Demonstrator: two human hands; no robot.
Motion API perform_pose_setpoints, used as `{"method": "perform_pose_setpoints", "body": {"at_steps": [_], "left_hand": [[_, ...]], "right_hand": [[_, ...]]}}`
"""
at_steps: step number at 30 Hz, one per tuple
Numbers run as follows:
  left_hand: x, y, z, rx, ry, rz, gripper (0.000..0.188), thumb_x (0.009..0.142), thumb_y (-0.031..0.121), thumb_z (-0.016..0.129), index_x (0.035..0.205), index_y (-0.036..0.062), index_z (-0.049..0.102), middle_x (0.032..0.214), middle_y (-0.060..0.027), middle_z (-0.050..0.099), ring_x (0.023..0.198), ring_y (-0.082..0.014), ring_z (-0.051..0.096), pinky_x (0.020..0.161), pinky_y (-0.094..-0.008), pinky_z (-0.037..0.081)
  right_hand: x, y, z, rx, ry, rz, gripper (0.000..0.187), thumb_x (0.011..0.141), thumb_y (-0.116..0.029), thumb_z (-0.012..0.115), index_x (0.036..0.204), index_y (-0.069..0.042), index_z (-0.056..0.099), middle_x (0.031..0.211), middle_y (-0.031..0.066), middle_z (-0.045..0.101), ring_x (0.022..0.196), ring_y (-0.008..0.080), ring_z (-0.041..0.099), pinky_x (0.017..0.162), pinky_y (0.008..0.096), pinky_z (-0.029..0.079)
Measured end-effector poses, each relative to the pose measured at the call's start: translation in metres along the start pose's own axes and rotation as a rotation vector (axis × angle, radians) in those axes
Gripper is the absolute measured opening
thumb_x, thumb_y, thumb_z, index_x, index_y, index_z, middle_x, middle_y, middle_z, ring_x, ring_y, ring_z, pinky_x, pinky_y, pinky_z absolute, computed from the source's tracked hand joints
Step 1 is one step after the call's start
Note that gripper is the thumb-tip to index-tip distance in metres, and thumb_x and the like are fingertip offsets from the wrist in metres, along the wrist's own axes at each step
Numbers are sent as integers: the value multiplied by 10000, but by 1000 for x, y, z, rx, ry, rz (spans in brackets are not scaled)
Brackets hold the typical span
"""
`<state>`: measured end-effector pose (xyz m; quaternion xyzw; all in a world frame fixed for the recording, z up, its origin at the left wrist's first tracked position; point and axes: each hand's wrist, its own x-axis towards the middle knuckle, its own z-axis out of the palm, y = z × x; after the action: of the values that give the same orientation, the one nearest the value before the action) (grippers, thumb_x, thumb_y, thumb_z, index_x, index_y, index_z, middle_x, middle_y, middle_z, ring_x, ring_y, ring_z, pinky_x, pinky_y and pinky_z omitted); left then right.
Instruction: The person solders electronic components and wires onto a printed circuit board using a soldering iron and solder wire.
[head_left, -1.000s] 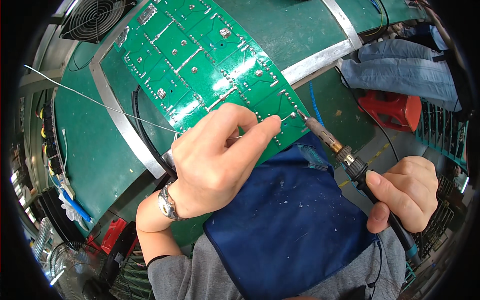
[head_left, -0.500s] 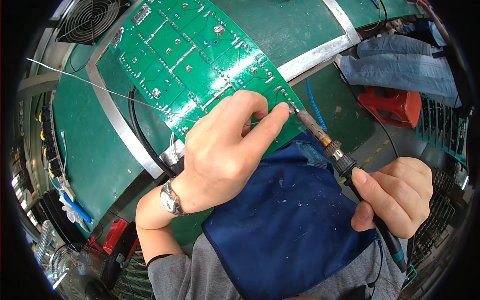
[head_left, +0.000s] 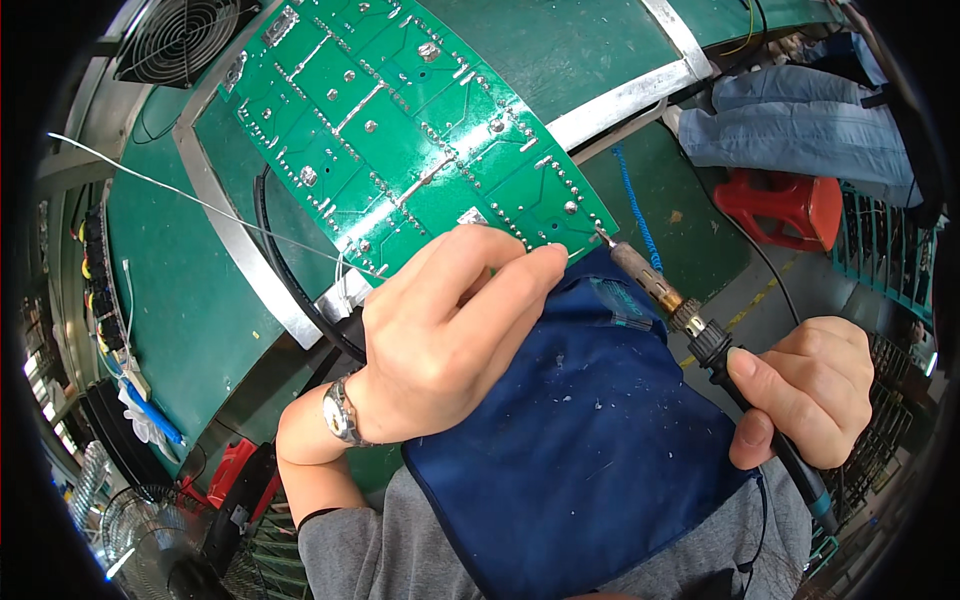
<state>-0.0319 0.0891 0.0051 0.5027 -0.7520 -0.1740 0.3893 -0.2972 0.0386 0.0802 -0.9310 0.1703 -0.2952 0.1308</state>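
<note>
Right hand [head_left: 805, 390] gripping soldering iron [head_left: 690, 320], tip at circuit board [head_left: 400, 120] edge, left hand [head_left: 450, 330] pinching solder wire [head_left: 200, 205], wire end hidden.

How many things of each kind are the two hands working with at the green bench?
Green circuit board: 1
Soldering iron: 1, in the right hand
Solder wire: 1, at the left hand
Total: 3

Solder wire [head_left: 200, 203] end under left hand [head_left: 450, 335]
</note>
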Motion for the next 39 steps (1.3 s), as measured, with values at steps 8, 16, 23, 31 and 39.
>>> {"method": "perform_pose_setpoints", "body": {"at_steps": [8,16,23,31,39], "left_hand": [[8,-4,11,61,23,88,305,702,-41,784,996,25,738,833,-67,590,629,-166,583,509,-291,457],[12,-4,9,45,61,99,325,662,-36,741,984,1,726,839,-63,576,623,-161,572,503,-286,457],[-7,-5,-21,124,144,-135,339,688,-62,822,998,71,782,822,-41,558,616,-127,544,510,-263,418],[-32,6,-21,135,220,-416,268,758,-46,809,999,70,782,830,-36,552,638,-114,554,536,-250,437],[-28,12,-18,180,186,-286,333,686,-72,819,989,58,776,799,-43,586,627,-131,568,522,-261,445]], "right_hand": [[3,-9,6,-115,-24,-22,276,925,-231,675,873,28,756,578,1,516,445,78,459,361,215,289],[9,-3,0,-80,-51,-32,364,953,-307,671,901,46,744,585,0,519,460,82,482,368,217,304],[17,33,-10,-200,89,84,185,910,-106,689,987,59,721,796,65,706,602,161,634,577,289,495],[64,129,47,-304,426,226,156,904,10,632,1035,50,707,859,91,678,739,130,623,679,246,483],[69,142,28,-145,349,328,209,968,-85,669,1112,51,738,923,22,717,764,66,607,679,180,476]]}}
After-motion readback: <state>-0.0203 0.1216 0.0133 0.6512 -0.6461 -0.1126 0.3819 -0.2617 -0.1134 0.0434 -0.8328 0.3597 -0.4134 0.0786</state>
